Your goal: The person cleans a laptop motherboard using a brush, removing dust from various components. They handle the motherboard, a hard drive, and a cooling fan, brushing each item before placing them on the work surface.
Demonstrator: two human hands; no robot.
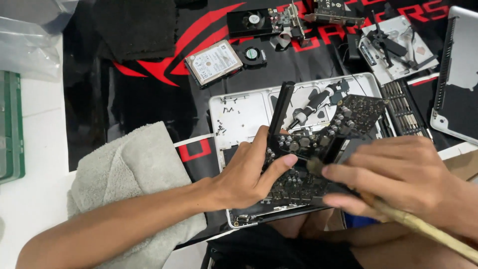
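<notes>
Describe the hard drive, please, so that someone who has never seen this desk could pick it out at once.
Start at the black and red mat that covers the desk, and look above the opened silver laptop shell. The hard drive lies there at a slant, left of a small round black fan. It is the only flat rectangle with a white label on top.

matt dark circuit board (318, 149), rough grey terry towel (134, 184), wooden brush handle (423, 226)
</notes>
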